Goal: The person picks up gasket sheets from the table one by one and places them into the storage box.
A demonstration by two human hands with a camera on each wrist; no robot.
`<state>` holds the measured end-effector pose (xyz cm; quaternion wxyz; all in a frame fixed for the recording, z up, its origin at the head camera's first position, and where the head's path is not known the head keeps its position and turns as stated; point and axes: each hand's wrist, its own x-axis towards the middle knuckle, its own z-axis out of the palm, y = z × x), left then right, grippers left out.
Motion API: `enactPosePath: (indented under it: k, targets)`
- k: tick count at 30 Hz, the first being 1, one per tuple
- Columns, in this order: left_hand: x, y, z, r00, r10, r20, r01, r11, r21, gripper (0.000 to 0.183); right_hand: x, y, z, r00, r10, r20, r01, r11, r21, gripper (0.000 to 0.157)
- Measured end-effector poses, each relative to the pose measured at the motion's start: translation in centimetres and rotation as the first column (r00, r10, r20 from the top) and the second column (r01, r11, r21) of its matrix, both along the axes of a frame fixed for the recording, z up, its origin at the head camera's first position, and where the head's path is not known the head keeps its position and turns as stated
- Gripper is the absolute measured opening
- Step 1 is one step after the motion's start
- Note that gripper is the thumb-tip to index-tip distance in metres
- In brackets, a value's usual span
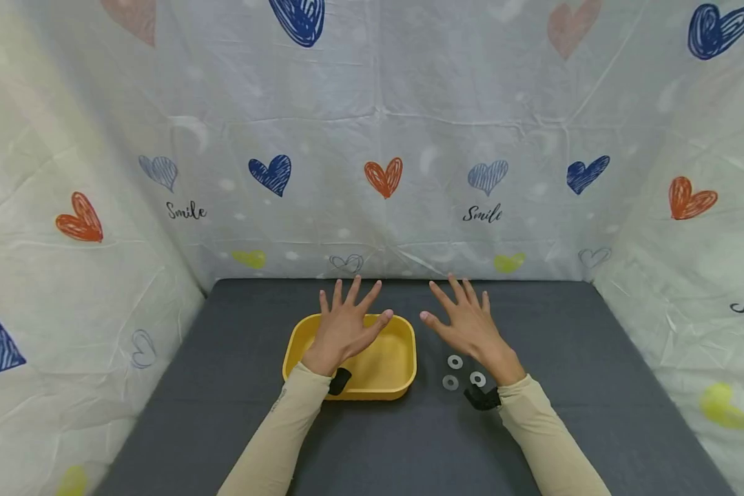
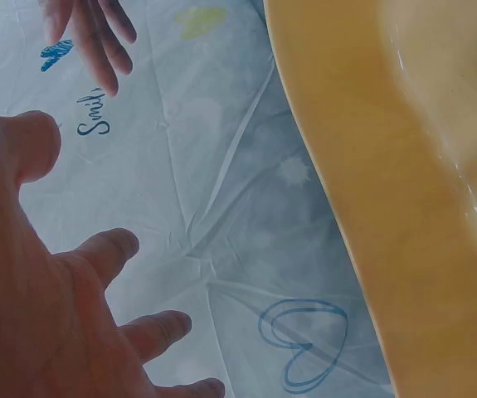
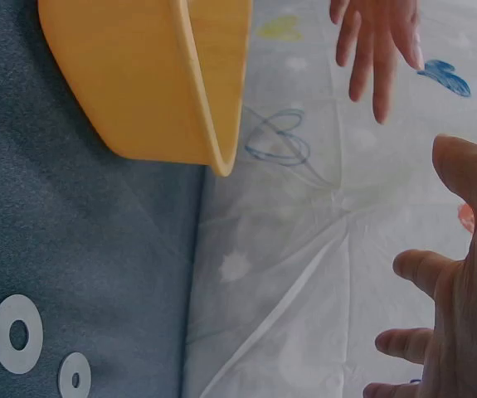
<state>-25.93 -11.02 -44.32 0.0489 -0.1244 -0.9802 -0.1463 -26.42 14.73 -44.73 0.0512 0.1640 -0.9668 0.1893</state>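
My left hand (image 1: 346, 329) is held above a yellow rectangular tray (image 1: 378, 394), fingers spread and straight, holding nothing. To its right, my right hand (image 1: 469, 328) hovers with its fingers spread too, holding nothing. Just below it on the table lie three flat grey-white washers (image 1: 455, 362). The right wrist view has two whole washers (image 3: 17, 334) lying flat, with a third cut off at the left edge. In the left wrist view the tray's wall (image 2: 329, 166) fills the right side, apart from the fingers.
A dark grey cloth (image 1: 235, 386) covers the table. White curtains (image 1: 322, 227) printed with hearts and "Smile" stand behind and at both sides. Each wrist wears a black strap (image 1: 482, 397) over a beige sleeve (image 1: 548, 441).
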Motion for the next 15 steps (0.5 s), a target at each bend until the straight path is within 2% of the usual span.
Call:
enactPosePath:
  k: [9, 15]
  targets:
    - [0.44, 0.16, -0.25, 1.0, 0.0, -0.001, 0.0, 1.0, 0.013, 0.073, 0.36, 0.43, -0.58, 1.0, 0.004, -0.008, -0.004, 1.0, 0.006, 0.074]
    - [0.49, 0.32, -0.74, 1.0, -0.011, 0.005, 0.011, 1.0, 0.024, 0.073, 0.91, 1.02, -0.77, 1.0, -0.006, -0.025, 0.005, 0.999, -0.034, 0.073]
